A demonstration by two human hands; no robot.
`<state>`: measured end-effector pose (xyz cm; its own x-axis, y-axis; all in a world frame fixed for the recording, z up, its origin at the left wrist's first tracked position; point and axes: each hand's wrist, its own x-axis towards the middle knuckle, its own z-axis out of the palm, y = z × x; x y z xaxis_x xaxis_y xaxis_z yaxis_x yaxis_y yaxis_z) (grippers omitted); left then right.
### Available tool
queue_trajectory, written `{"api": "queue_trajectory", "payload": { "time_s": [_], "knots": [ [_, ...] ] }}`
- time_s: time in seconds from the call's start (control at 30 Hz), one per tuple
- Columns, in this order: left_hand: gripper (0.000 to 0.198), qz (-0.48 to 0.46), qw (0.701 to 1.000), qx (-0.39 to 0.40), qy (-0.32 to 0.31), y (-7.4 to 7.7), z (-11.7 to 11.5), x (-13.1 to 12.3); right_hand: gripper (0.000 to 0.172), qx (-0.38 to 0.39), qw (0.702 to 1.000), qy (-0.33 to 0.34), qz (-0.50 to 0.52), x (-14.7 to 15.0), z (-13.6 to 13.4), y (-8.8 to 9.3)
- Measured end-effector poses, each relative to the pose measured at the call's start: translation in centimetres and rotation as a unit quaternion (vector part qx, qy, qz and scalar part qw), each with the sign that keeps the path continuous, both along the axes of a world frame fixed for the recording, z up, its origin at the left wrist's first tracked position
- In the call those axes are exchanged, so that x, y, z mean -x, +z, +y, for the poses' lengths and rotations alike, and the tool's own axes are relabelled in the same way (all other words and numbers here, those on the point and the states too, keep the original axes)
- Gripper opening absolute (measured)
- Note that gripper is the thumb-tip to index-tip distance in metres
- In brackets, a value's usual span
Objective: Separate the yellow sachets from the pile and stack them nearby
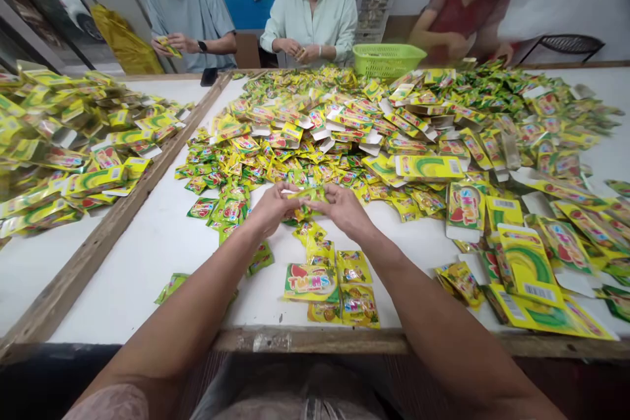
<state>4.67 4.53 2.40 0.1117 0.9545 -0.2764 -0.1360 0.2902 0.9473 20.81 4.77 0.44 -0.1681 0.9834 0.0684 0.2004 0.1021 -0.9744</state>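
Note:
My left hand (270, 210) and my right hand (345, 210) meet over the middle of the table, fingers closed on opposite ends of a small yellow-green sachet (312, 197). Below them lie several yellow sachets (357, 302), partly joined in rows, and a flat carton printed "TWINS" (311, 282) overlaps them. Green sachets (231, 207) are spread beside my left hand. Just beyond both hands rises a big heap of loose sachets (256, 174), with flat yellow cartons (428, 167) on top.
A wooden strip (128, 210) divides the white table, with more yellow cartons (93, 177) heaped left of it. Cartons (529, 269) also lie at right. Opposite, three people handle small items. A green basket (388, 60) and a phone (209, 77) stand near the far edge.

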Motion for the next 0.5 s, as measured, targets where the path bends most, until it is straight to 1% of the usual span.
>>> {"api": "queue_trajectory", "payload": {
  "time_s": [0.07, 0.1, 0.13, 0.17, 0.2, 0.27, 0.33, 0.37, 0.4, 0.43, 0.47, 0.5],
  "knots": [
    [0.045, 0.042, 0.998, -0.022, 0.027, 0.7, -0.8, 0.4, 0.03, -0.002, 1.0, -0.021, 0.023, -0.2, 0.1, 0.3],
    [0.045, 0.089, 0.995, -0.043, 0.035, 1.0, -1.5, 0.6, 0.029, -0.01, 0.999, -0.04, 0.023, -0.4, 0.2, 0.4],
    [0.046, 0.152, 0.986, -0.069, 0.027, 1.2, -2.5, 0.8, 0.029, -0.018, 0.998, -0.058, 0.018, -0.6, 0.3, 0.5],
    [0.046, 0.227, 0.969, -0.098, 0.001, 1.3, -3.6, 0.9, 0.028, -0.026, 0.997, -0.072, 0.011, -0.7, 0.5, 0.5],
    [0.047, 0.303, 0.943, -0.129, -0.041, 1.3, -4.9, 0.9, 0.027, -0.034, 0.996, -0.082, 0.003, -0.9, 0.6, 0.5],
    [0.052, 0.419, 0.873, -0.19, -0.165, 1.0, -7.6, 0.7, 0.024, -0.05, 0.995, -0.09, -0.013, -0.9, 0.7, 0.4],
    [0.059, 0.471, 0.801, -0.242, -0.279, 0.5, -9.6, 0.1, 0.022, -0.066, 0.993, -0.095, -0.035, -0.8, 0.7, 0.3],
    [0.061, 0.484, 0.775, -0.257, -0.314, 0.3, -10.2, -0.3, 0.021, -0.072, 0.992, -0.096, -0.045, -0.7, 0.7, 0.3],
    [0.061, 0.494, 0.76, -0.263, -0.332, 0.2, -10.5, -0.5, 0.021, -0.076, 0.991, -0.098, -0.053, -0.7, 0.7, 0.4],
    [0.06, 0.501, 0.757, -0.26, -0.329, 0.3, -10.4, -0.6, 0.02, -0.078, 0.99, -0.103, -0.061, -0.7, 0.7, 0.5],
    [0.06, 0.505, 0.768, -0.249, -0.305, 0.5, -10.0, -0.6, 0.021, -0.079, 0.988, -0.113, -0.07, -0.8, 0.7, 0.7],
    [0.062, 0.497, 0.792, -0.234, -0.268, 0.9, -9.3, -0.4, 0.021, -0.08, 0.986, -0.125, -0.078, -0.9, 0.7, 0.9]
  ]
}}
